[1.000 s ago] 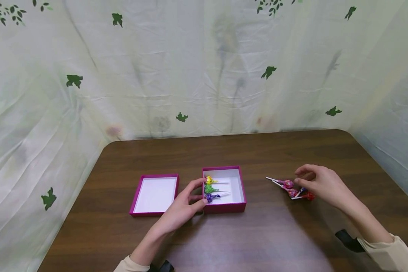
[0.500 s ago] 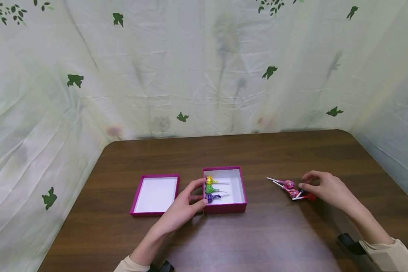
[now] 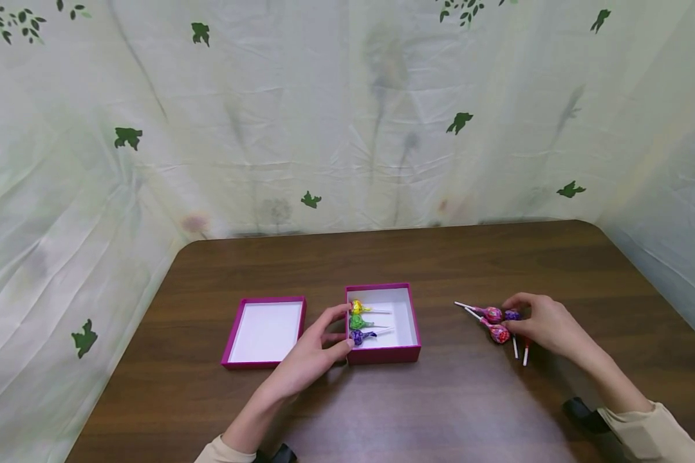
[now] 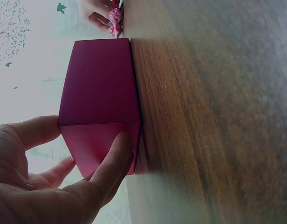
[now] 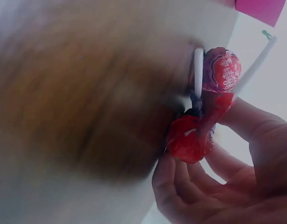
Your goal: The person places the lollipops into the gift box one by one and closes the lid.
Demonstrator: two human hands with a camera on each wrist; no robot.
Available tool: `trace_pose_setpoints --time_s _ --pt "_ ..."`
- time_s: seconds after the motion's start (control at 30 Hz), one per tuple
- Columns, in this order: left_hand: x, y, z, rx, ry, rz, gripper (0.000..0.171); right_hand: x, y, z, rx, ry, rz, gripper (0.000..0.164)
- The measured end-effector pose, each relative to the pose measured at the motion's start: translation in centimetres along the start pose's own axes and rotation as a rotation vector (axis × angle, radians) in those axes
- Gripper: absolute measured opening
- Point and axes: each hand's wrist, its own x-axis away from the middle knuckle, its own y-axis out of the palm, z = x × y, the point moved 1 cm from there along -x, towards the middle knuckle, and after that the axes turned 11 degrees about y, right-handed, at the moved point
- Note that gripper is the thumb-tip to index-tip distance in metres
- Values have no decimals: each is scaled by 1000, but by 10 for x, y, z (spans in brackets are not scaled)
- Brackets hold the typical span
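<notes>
My left hand (image 3: 309,354) holds the left side of a magenta box (image 3: 384,354), its fingertips at the rim and against the outer wall, which also shows in the left wrist view. Inside lie a yellow lollipop (image 3: 357,307), a green lollipop (image 3: 358,321) and a purple lollipop (image 3: 359,336), sticks toward the right. My right hand (image 3: 547,323) pinches a red lollipop (image 5: 187,142) between thumb and fingers; in the head view only its stick shows below the hand. Close beside it lie a dark purple lollipop (image 3: 513,315) and two pink-red lollipops (image 3: 500,333).
A magenta lid (image 3: 266,329) with a white inside lies left of the box, hollow side up. The brown wooden table (image 3: 428,411) runs back to a pale curtain (image 3: 347,116) with leaf prints.
My right hand first moves right, then back left, and takes hold of the red lollipop. The red and dark purple lollipops have turned, their sticks now toward me. The left hand stays on the box.
</notes>
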Motion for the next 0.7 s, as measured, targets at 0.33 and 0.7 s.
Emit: trace_pose_setpoints --time_s 0.33,0.7 --pt "-1 -1 0 -9 1 -3 58 -1 -1 -7 -43 12 21 34" --pt "0 1 2 10 4 18 58 5 -7 -18 -97 -19 36 32"
